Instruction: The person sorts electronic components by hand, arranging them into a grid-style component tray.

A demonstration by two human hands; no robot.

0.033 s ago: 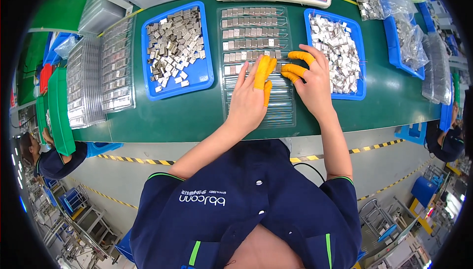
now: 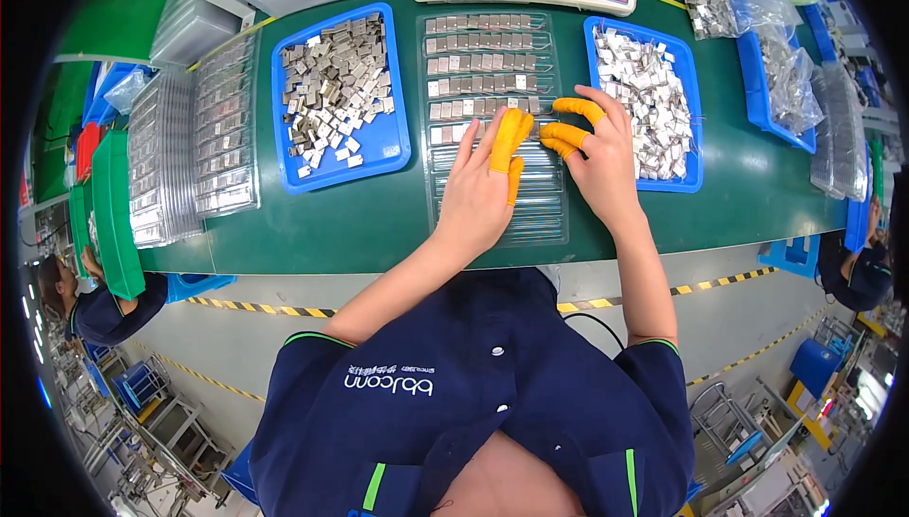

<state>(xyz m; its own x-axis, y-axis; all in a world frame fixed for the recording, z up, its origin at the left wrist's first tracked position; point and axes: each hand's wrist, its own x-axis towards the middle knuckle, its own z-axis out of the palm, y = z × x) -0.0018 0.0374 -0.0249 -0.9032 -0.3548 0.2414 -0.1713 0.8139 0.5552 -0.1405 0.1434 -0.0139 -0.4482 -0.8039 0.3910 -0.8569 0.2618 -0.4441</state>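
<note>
Facing each other above a clear ribbed tray, a worker's left hand and right hand nearly meet on a green worktable, several fingers capped in yellow finger cots. In the head view, the nearest row of small metal pieces lies across the tray, its long axis running left to right, square to the tray's longer sides. Its visible pieces sit just left of the left hand's fingertips, making that hand the nearer; its right end is partly hidden between the hands. The left fingers stretch forward, close together; the right ones curl inward. Whether either hand grips a piece, this onlooker cannot tell. A blue bin of silvery pieces stands just beyond the right hand's outer side.
</note>
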